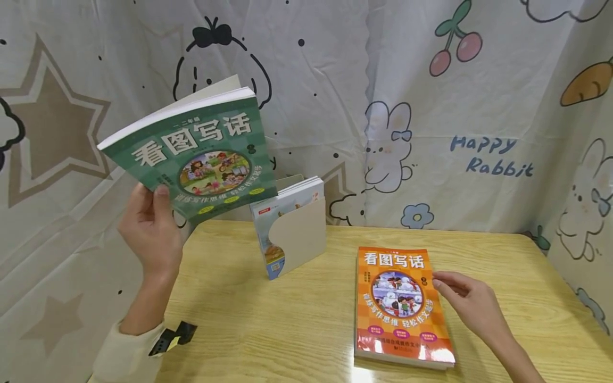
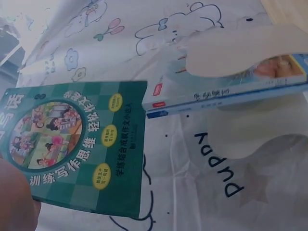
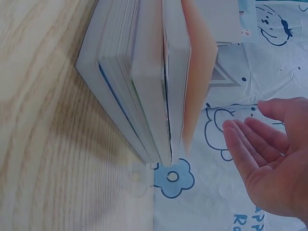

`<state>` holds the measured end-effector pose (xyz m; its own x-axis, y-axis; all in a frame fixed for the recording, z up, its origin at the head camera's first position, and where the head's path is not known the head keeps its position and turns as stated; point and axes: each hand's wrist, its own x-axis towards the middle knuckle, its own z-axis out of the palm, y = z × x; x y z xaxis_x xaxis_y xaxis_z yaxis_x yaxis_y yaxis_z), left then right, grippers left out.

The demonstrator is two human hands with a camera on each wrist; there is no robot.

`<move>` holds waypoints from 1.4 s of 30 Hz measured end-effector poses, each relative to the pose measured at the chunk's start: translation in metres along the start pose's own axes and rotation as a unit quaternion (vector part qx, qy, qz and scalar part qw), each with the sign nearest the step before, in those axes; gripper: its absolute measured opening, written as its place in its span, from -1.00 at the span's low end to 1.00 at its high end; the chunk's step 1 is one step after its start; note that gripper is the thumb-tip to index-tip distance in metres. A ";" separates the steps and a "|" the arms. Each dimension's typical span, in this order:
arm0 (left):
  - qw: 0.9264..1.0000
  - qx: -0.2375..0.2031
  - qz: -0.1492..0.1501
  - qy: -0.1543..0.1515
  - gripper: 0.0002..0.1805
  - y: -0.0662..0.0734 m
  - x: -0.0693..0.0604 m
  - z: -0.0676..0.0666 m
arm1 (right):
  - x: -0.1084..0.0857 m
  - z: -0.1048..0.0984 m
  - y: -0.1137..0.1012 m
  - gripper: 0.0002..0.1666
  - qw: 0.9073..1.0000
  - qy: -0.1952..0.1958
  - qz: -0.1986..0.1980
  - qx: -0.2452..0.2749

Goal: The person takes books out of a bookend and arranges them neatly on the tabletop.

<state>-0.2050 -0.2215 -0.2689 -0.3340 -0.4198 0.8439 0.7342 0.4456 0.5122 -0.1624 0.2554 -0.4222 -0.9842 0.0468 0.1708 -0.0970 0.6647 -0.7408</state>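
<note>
My left hand (image 1: 155,229) pinches a green picture-writing workbook (image 1: 217,165) by its lower left corner, thumb on the front cover. The workbook is raised above the table and tilted, its back cover splayed a little. An orange workbook (image 1: 399,308) lies face up on top of a stack of books (image 3: 144,72). Beside its right edge is my right hand (image 1: 471,303), fingers loosely extended and holding nothing; the right wrist view shows a gap between fingertips and stack. Behind the green workbook stands a cream book holder (image 1: 301,234) with several thin books (image 1: 270,223) upright in it.
A light wood-grain table (image 1: 297,330) carries the stack and the holder. Printed white curtain cloth (image 1: 316,64) hangs behind the table and along both sides. The holder stands near the back edge, left of the stack.
</note>
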 end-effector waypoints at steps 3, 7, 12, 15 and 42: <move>1.000 -0.001 0.011 -0.003 -0.70 0.013 0.002 0.001 | 0.000 0.002 -0.001 -0.51 1.000 -0.002 -0.004 0.005; 1.000 -0.020 0.020 -0.012 -0.72 0.026 0.004 0.001 | 0.000 0.004 -0.003 -0.55 1.000 -0.003 -0.014 0.014; 0.999 -0.011 0.011 -0.037 -0.70 0.026 0.002 -0.001 | 0.000 0.007 -0.010 -0.56 0.999 0.002 -0.028 0.017; 0.998 -0.011 0.005 -0.058 -0.68 0.021 -0.002 -0.002 | -0.002 0.008 -0.015 -0.56 0.999 0.004 -0.037 0.026; 0.934 -0.151 -0.127 -0.298 -0.66 0.033 -0.095 0.049 | -0.013 0.018 -0.060 -0.42 0.955 -0.037 -0.190 0.227</move>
<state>-0.1779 -0.1282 -0.3249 -0.7239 0.0737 0.6859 0.6895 0.1106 0.7158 -0.1467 0.2016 -0.3915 -0.8718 -0.1964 0.4488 -0.4860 0.2314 -0.8428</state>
